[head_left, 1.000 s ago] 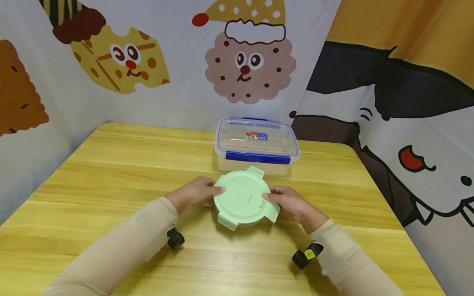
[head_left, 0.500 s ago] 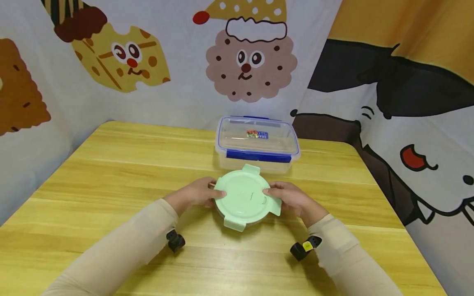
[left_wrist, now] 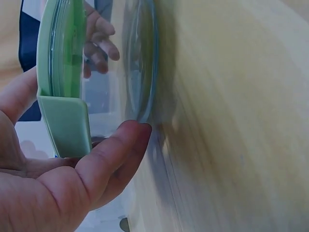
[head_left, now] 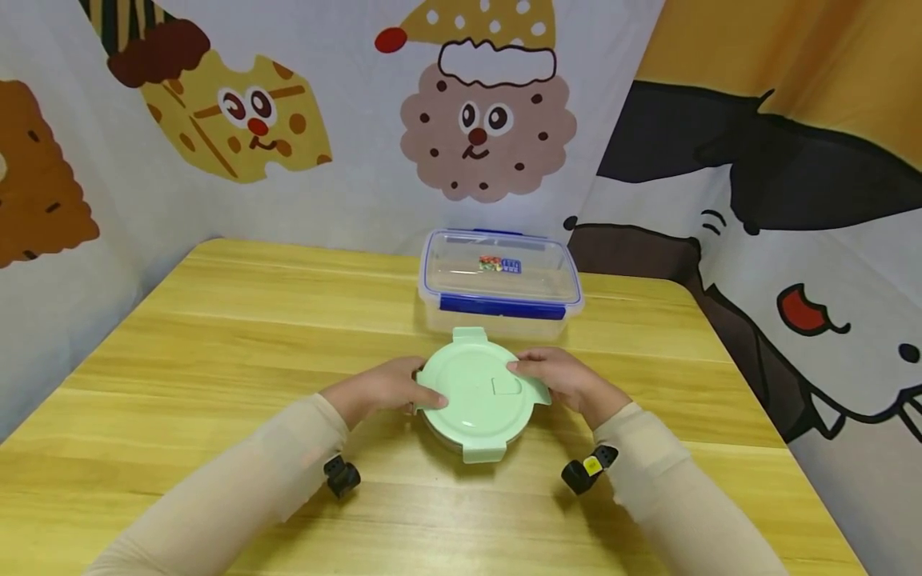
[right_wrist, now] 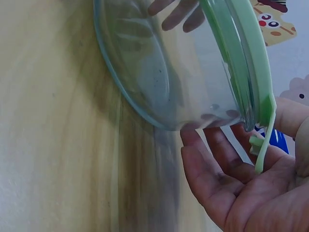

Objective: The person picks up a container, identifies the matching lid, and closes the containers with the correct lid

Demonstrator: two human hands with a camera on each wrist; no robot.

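A round clear glass food container (left_wrist: 104, 104) with a pale green lid (head_left: 471, 392) is between my hands, its base close over the table. My left hand (head_left: 389, 390) grips its left side, thumb on the lid and fingers around the glass wall. Opposite, my right hand (head_left: 569, 380) holds the right side, thumb on the lid and fingertips at the glass. In the right wrist view, one green latch (right_wrist: 266, 140) sticks outward from the rim, near the palm. The left wrist view shows another latch (left_wrist: 66, 126) angled down beside the left fingers. Nothing shows inside the glass.
A clear rectangular plastic box (head_left: 500, 280) with blue clips stands right behind the round container. The wooden table (head_left: 216, 336) reaches back to a cartoon-printed cloth (head_left: 346, 208). Small black wrist cameras (head_left: 342, 478) hang below both forearms.
Both hands have turned the container counterclockwise as seen from above, so its latches now point elsewhere. The left thumb has come nearer me on the lid; the right hand has moved slightly away. The plastic box is unmoved.
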